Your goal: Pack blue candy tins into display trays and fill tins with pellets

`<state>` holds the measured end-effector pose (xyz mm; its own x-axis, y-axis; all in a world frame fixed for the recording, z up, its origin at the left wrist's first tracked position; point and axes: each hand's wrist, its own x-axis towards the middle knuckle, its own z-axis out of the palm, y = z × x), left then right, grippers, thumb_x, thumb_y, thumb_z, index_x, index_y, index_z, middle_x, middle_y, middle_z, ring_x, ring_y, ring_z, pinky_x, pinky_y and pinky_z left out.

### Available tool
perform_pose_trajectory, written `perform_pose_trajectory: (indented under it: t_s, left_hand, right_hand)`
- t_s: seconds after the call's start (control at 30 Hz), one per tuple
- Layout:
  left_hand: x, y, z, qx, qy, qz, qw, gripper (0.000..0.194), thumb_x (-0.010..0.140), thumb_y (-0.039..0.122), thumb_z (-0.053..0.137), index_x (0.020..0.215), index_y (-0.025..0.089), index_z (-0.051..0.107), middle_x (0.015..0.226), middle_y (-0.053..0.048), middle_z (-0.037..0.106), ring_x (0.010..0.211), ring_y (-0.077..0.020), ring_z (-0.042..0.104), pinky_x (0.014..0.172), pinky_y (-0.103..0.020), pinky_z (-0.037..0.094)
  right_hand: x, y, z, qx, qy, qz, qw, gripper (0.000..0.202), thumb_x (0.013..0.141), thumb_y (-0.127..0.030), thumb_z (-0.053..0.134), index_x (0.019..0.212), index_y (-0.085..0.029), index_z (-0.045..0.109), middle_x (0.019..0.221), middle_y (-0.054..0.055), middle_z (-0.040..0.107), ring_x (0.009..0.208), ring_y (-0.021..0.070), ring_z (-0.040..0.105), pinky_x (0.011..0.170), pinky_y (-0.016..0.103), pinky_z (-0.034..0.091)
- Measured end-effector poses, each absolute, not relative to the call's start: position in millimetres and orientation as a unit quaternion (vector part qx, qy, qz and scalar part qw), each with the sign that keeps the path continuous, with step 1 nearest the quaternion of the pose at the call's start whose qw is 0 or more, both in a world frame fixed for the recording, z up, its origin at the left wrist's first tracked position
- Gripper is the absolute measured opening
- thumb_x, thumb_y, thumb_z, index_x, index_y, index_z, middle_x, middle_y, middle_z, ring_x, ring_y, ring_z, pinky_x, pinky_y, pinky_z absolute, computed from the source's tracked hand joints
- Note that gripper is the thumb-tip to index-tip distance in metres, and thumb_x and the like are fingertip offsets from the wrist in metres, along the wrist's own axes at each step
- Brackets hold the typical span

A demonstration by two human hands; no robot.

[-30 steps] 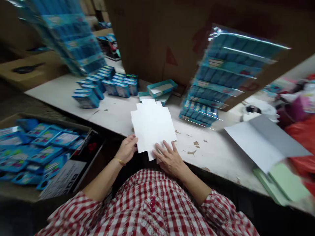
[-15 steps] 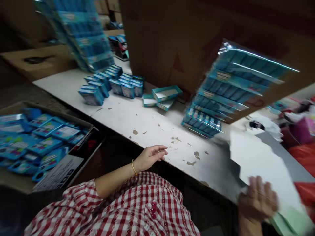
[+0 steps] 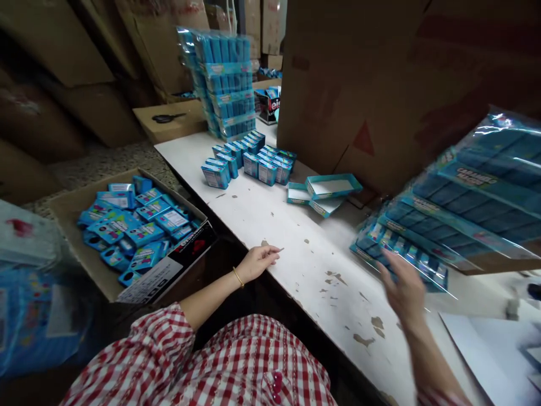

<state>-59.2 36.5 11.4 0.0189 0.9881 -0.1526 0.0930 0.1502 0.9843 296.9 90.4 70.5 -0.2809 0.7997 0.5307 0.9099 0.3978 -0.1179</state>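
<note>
My left hand (image 3: 256, 264) rests at the front edge of the white table, its fingers loosely curled with nothing visible in them. My right hand (image 3: 403, 287), blurred by motion, reaches over the table with thumb and fingers apart. It is in front of a clear-wrapped stack of blue boxes (image 3: 401, 242) that leans to the right; whether it touches the wrap I cannot tell. Several small blue boxes (image 3: 266, 169) stand in rows farther left on the table. Beside them lie shallow blue trays (image 3: 333, 185) with white insides, partly on top of each other.
An open carton (image 3: 164, 282) full of loose small blue boxes stands at left below the table. A wrapped stack of blue packs (image 3: 230, 84) stands at the far end, near scissors (image 3: 169, 118) on a carton. A large cardboard box (image 3: 359, 84) blocks the back. White sheets (image 3: 486, 344) lie at right.
The view has turned left, showing more of the carton and far stack. My right hand has moved from the white sheets to in front of the wrapped stack. My left hand stays at the table edge.
</note>
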Motion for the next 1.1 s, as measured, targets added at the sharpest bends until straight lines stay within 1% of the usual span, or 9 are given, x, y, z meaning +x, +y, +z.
perform_pose_trajectory:
  t_s: [0.13, 0.27, 0.43, 0.57, 0.63, 0.7, 0.83, 0.97, 1.1]
  left_hand:
    - [-56, 41, 13, 0.526, 0.511, 0.413, 0.541, 0.036, 0.076, 0.04, 0.058, 0.098, 0.012, 0.065, 0.085, -0.009, 0.069, 0.072, -0.0157, 0.065, 0.072, -0.031, 0.052]
    - [-81, 43, 12, 0.507, 0.526, 0.419, 0.54, 0.039, 0.077, 0.043, 0.057, 0.1, 0.012, 0.063, 0.09, -0.01, 0.068, 0.074, -0.0163, 0.064, 0.073, -0.032, 0.052]
    - [-131, 49, -1, 0.43, 0.616, 0.49, 0.442, 0.048, 0.082, 0.048, 0.049, 0.114, 0.013, 0.055, 0.106, -0.012, 0.062, 0.085, -0.0178, 0.062, 0.079, -0.036, 0.051]
    - [-152, 60, -8, 0.438, 0.643, 0.547, 0.309, 0.05, 0.087, 0.045, 0.04, 0.129, 0.017, 0.04, 0.13, -0.014, 0.046, 0.11, -0.0211, 0.052, 0.093, -0.039, 0.044]
    - [-165, 72, -7, 0.471, 0.654, 0.536, 0.252, 0.053, 0.084, 0.043, 0.046, 0.13, 0.017, 0.039, 0.134, -0.015, 0.041, 0.119, -0.0237, 0.044, 0.098, -0.041, 0.04]
    - [-187, 89, -4, 0.486, 0.681, 0.516, 0.182, 0.059, 0.078, 0.039, 0.056, 0.13, 0.016, 0.038, 0.135, -0.016, 0.039, 0.126, -0.0264, 0.037, 0.103, -0.044, 0.033]
    - [-255, 133, 7, 0.443, 0.734, 0.508, 0.09, 0.081, 0.068, 0.033, 0.069, 0.134, 0.008, 0.029, 0.139, -0.023, 0.031, 0.133, -0.0313, 0.025, 0.111, -0.045, 0.017]
    - [-315, 173, 9, 0.421, 0.723, 0.517, 0.18, 0.1, 0.061, 0.03, 0.072, 0.138, 0.004, 0.015, 0.145, -0.025, 0.017, 0.135, -0.036, 0.016, 0.111, -0.043, 0.014]
    - [-354, 204, 3, 0.455, 0.675, 0.511, 0.275, 0.12, 0.043, 0.022, 0.081, 0.14, 0.004, 0.011, 0.145, -0.028, 0.016, 0.135, -0.0344, 0.017, 0.111, -0.044, 0.016]
  right_hand:
    - [142, 206, 63, -0.53, -0.814, -0.09, 0.219, 0.05, 0.086, -0.042, 0.043, 0.122, -0.007, 0.048, 0.122, 0.017, 0.054, 0.119, 0.0263, 0.041, 0.097, 0.038, 0.032]
    - [80, 260, 72, -0.597, -0.788, -0.084, 0.123, 0.027, 0.085, -0.02, 0.039, 0.097, -0.007, 0.06, 0.099, 0.017, 0.063, 0.098, 0.0266, 0.051, 0.094, 0.043, 0.028]
    - [78, 176, 66, -0.37, -0.906, -0.132, 0.158, 0.027, 0.084, -0.01, 0.035, 0.084, -0.016, 0.061, 0.081, 0.008, 0.063, 0.08, 0.0185, 0.053, 0.097, 0.04, 0.029]
    - [77, 92, 39, -0.185, -0.961, -0.063, 0.194, 0.032, 0.083, -0.008, 0.032, 0.084, -0.023, 0.06, 0.074, 0.001, 0.061, 0.069, 0.017, 0.055, 0.091, 0.035, 0.043]
    - [85, 80, 30, -0.151, -0.97, -0.027, 0.19, 0.032, 0.085, -0.011, 0.031, 0.087, -0.025, 0.06, 0.077, 0.0, 0.064, 0.07, 0.0176, 0.06, 0.086, 0.036, 0.05]
    - [94, 87, 30, -0.15, -0.971, -0.004, 0.185, 0.024, 0.087, -0.021, 0.039, 0.101, -0.026, 0.058, 0.092, 0.001, 0.066, 0.084, 0.0203, 0.063, 0.088, 0.04, 0.051]
    - [72, 138, 50, -0.198, -0.957, 0.064, 0.203, 0.048, 0.083, -0.03, 0.052, 0.129, -0.022, 0.04, 0.121, 0.009, 0.056, 0.114, 0.024, 0.052, 0.096, 0.044, 0.046]
    - [-37, 214, 71, -0.239, -0.916, 0.183, 0.265, 0.066, 0.08, -0.05, 0.054, 0.134, -0.02, 0.032, 0.13, 0.015, 0.046, 0.122, 0.0264, 0.043, 0.099, 0.046, 0.039]
    - [-163, 288, 75, -0.295, -0.905, 0.22, 0.212, 0.106, 0.058, -0.068, 0.063, 0.138, -0.012, 0.022, 0.142, 0.022, 0.024, 0.133, 0.0355, 0.019, 0.104, 0.053, 0.026]
